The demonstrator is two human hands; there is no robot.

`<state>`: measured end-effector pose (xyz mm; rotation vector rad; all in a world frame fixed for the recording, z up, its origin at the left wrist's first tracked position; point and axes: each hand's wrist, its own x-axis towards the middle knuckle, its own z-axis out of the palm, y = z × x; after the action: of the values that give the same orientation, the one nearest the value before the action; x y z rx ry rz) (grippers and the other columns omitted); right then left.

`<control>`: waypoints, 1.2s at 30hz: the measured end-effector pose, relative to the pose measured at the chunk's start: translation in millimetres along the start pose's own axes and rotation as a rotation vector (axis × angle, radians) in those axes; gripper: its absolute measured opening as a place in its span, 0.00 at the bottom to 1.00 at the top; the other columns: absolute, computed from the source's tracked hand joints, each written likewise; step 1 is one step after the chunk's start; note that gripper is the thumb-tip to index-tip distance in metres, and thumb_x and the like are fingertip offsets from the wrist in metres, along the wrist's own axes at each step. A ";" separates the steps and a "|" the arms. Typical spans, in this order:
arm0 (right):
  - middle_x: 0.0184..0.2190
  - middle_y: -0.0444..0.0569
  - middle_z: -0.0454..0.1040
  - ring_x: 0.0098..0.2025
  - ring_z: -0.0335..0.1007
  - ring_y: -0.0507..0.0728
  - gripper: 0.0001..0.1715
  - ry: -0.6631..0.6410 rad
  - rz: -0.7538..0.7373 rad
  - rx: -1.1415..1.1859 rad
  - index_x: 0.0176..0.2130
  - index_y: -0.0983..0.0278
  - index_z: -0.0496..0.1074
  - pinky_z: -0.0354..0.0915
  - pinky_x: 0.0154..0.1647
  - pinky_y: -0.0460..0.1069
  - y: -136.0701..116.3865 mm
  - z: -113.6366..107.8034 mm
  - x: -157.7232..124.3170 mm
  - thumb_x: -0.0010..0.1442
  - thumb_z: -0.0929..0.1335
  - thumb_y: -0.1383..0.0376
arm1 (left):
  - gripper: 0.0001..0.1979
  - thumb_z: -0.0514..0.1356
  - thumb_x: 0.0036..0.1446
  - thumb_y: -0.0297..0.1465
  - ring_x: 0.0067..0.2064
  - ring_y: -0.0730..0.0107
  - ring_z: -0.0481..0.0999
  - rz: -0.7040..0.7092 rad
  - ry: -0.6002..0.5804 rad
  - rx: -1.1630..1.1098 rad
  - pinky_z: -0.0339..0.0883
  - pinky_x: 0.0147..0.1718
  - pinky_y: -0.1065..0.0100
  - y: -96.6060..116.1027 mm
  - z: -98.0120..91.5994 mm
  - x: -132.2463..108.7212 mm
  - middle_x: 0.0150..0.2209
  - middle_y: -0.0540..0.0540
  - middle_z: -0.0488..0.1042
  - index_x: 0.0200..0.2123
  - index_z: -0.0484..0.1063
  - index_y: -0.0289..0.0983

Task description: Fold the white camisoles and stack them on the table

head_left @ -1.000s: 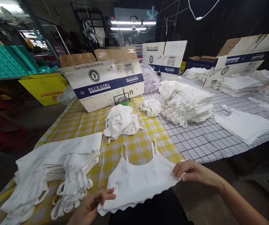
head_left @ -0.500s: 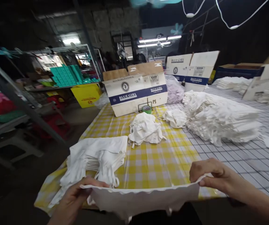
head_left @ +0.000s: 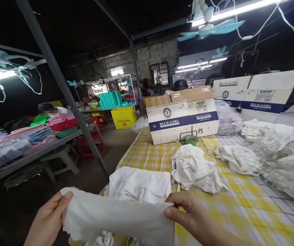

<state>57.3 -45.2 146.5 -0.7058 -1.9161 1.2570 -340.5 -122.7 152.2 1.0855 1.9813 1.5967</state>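
A white crop top (head_left: 116, 218) hangs stretched between my two hands at the bottom of the view, lifted off the table. My left hand (head_left: 48, 222) grips its left edge with the thumb on top. My right hand (head_left: 188, 213) pinches its right edge between thumb and fingers. Just behind the garment lies a stack of folded white tops (head_left: 139, 184) on the yellow checked tablecloth (head_left: 239, 205).
A crumpled white heap (head_left: 194, 167) and a smaller one (head_left: 238, 159) lie further back. A large white pile (head_left: 285, 153) sits right. BLUE GIRL cartons (head_left: 183, 118) and green tape (head_left: 191, 139) stand behind. A slanted metal post (head_left: 67, 92) and a cluttered side table (head_left: 29, 143) are left.
Both hands have lifted the top off the table and carried it left, over the folded stack. The view has swung up and to the left.
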 end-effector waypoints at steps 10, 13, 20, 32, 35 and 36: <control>0.13 0.40 0.60 0.16 0.56 0.49 0.17 0.315 0.275 -0.230 0.19 0.63 0.59 0.49 0.17 0.43 133.9 -12.6 108.5 0.55 0.61 0.57 | 0.15 0.42 0.61 0.30 0.33 0.62 0.74 0.526 -0.100 1.043 0.61 0.30 0.69 -15.2 134.1 100.3 0.34 0.41 0.74 0.42 0.66 0.36; 0.13 0.42 0.61 0.18 0.57 0.51 0.17 0.362 0.289 -0.450 0.16 0.62 0.57 0.49 0.19 0.45 168.5 -10.2 116.2 0.53 0.61 0.61 | 0.14 0.44 0.61 0.29 0.32 0.63 0.75 0.536 -0.184 1.080 0.60 0.28 0.69 -36.4 166.4 111.3 0.36 0.41 0.73 0.45 0.66 0.38; 0.20 0.46 0.69 0.24 0.62 0.53 0.11 0.376 0.318 -0.639 0.22 0.64 0.65 0.50 0.24 0.46 183.7 -9.4 121.9 0.54 0.62 0.65 | 0.17 0.44 0.62 0.30 0.34 0.62 0.75 0.554 -0.282 1.277 0.62 0.31 0.68 -63.2 178.7 127.6 0.38 0.42 0.71 0.52 0.60 0.36; 0.50 0.47 0.66 0.50 0.60 0.59 0.16 0.142 -0.140 -0.783 0.47 0.55 0.66 0.56 0.48 0.53 131.3 2.3 63.8 0.57 0.65 0.63 | 0.18 0.46 0.59 0.33 0.49 0.58 0.68 0.835 -0.436 0.884 0.60 0.49 0.58 7.3 206.1 65.8 0.48 0.40 0.70 0.47 0.69 0.35; 0.49 0.50 0.65 0.50 0.58 0.58 0.21 0.314 -0.091 -0.831 0.50 0.59 0.63 0.55 0.49 0.53 138.5 -22.5 57.2 0.57 0.63 0.69 | 0.16 0.45 0.60 0.32 0.49 0.64 0.69 0.932 -0.722 0.517 0.60 0.51 0.61 83.0 208.9 -8.1 0.45 0.47 0.72 0.43 0.70 0.43; 0.49 0.51 0.65 0.50 0.58 0.58 0.21 0.384 -0.056 -0.881 0.50 0.61 0.62 0.55 0.49 0.52 141.7 -35.1 55.6 0.55 0.62 0.72 | 0.15 0.45 0.60 0.33 0.49 0.64 0.69 0.977 -0.792 0.402 0.58 0.53 0.60 101.0 209.2 -34.8 0.44 0.48 0.73 0.41 0.71 0.45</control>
<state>60.8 68.5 39.5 -1.2068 -2.0841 0.1473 -138.7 -6.0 181.1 2.5985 1.2532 0.7776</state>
